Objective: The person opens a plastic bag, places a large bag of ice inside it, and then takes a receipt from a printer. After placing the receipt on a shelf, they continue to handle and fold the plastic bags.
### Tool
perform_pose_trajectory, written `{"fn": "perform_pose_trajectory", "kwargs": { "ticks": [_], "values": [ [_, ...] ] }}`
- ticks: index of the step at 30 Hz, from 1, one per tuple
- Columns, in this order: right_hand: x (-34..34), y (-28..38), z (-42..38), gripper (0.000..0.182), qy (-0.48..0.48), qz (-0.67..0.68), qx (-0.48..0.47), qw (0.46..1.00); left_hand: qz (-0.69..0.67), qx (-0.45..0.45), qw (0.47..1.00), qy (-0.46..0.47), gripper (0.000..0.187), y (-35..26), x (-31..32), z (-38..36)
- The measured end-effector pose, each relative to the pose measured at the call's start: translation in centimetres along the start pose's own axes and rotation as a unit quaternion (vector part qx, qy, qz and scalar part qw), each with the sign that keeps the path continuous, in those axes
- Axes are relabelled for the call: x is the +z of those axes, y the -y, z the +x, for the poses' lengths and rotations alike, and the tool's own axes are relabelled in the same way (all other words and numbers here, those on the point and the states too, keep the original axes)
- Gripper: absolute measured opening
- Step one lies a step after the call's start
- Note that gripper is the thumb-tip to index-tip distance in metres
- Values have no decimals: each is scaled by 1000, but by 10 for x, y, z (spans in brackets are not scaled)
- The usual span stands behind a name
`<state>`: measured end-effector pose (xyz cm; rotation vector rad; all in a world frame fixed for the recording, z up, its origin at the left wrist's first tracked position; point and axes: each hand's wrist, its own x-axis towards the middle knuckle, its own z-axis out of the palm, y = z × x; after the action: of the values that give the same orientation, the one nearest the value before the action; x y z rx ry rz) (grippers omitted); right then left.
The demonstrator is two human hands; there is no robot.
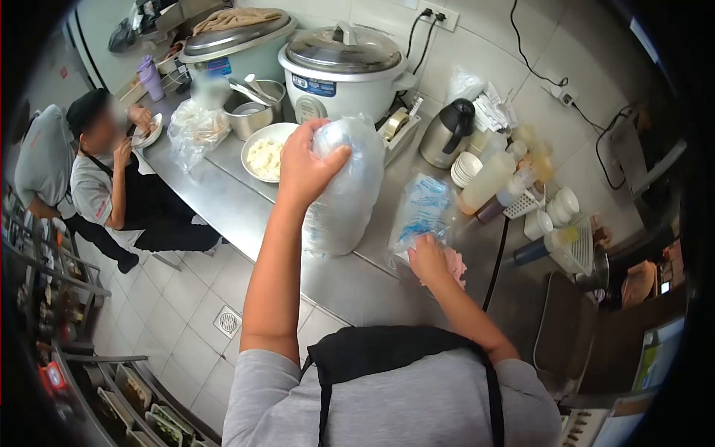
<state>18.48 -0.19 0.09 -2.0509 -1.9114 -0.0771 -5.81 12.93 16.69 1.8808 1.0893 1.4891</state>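
Observation:
My left hand (307, 160) is closed on the upper part of a large, bulging translucent plastic bag (339, 201), its thumb across the front. The bag stands upright near the table's front edge, and its contents are hard to make out. To the right, my right hand (428, 259) has its fingers curled at the near end of a clear plastic packet (424, 208) with blue markings. A pink cloth (454, 267) lies beside and partly under that hand. Just left of the large bag is a white bowl (264, 153) of pale food.
Two rice cookers (346, 71) (234, 48), a metal pot (253, 112) and a crumpled plastic bag (195, 130) stand on the steel table (238, 197). A thermal jug (447, 134), stacked bowls (466, 170) and sauce bottles (488, 171) line the right. One person (112, 164) sits eating at left; another (46, 164) is behind.

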Motion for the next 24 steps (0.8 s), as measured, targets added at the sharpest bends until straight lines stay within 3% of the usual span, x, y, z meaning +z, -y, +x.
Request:
{"fn": "perform_pose_trajectory", "kwargs": {
  "ticks": [1,4,7,10,13,16,19,21,23,24],
  "values": [
    [6,-1,5,17,-10,-28,36,999,3,5,1000,-1,43,1,0,1],
    [23,-19,12,20,203,-56,67,975,22,-5,1000,-2,44,-1,-2,0],
    [20,-26,9,25,221,-16,123,967,3,-23,1000,-4,44,-2,0,-2],
    [22,-40,-13,29,155,56,30,986,-12,-40,999,5,44,-9,0,-2],
    [-11,-27,-21,26,195,32,38,980,2,-52,998,17,44,-13,2,-3],
    [-30,-25,-27,23,137,-5,37,990,18,-50,998,23,45,-19,5,-5],
    [-35,-40,-26,19,225,-66,-37,971,23,-41,999,24,53,-31,7,-10],
    [-49,-32,-32,18,229,-87,-34,969,154,62,979,-117,59,-21,23,-22],
    [-61,-25,-33,17,194,-97,-27,976,243,202,923,-219,60,-43,35,-57],
    [-62,-21,-38,17,162,-94,-19,982,164,250,945,-134,58,-48,45,-81]
  ]
}}
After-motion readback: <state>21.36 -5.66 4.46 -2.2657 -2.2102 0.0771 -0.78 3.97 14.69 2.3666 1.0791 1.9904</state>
